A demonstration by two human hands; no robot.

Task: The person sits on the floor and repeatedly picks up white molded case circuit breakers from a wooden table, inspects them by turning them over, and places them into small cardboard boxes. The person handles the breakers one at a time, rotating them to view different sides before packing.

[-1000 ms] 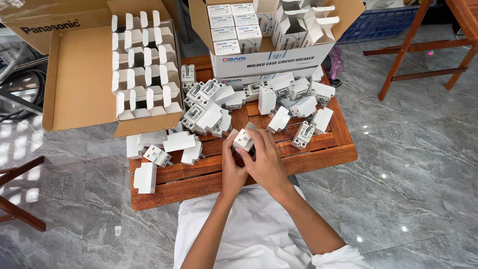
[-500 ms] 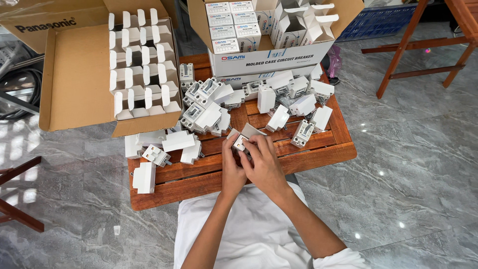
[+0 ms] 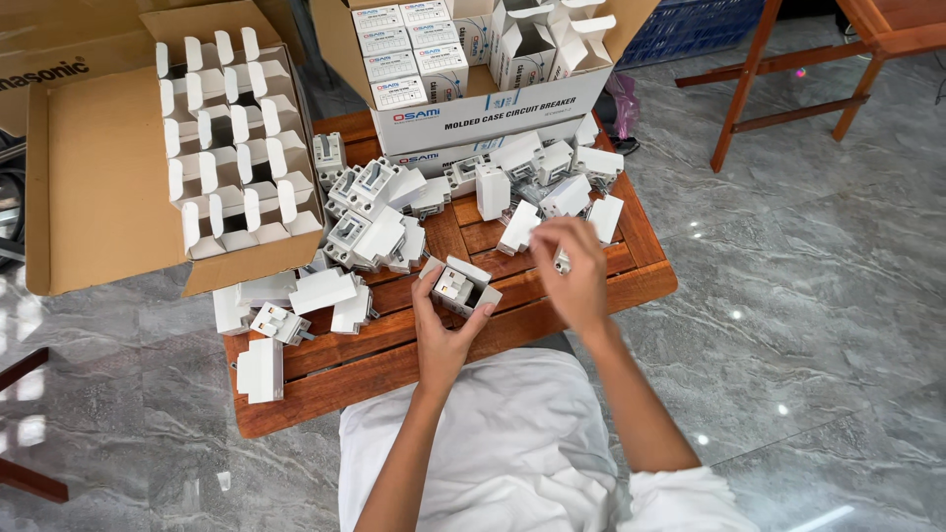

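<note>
Evidently light and stiff, the small white open-flapped carton (image 3: pixel 463 286) holding a breaker sits gripped in the left hand (image 3: pixel 443 330); right hand (image 3: pixel 572 271) pinches something small, best held by its sides.

The person wears a plain white garment over the lap and white sleeves (image 3: pixel 680 493) pushed up near the elbows, leaving forearms and both hands bare.

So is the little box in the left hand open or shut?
Open. The little box in the left hand has its flaps up, with a grey-white part showing inside.
</note>
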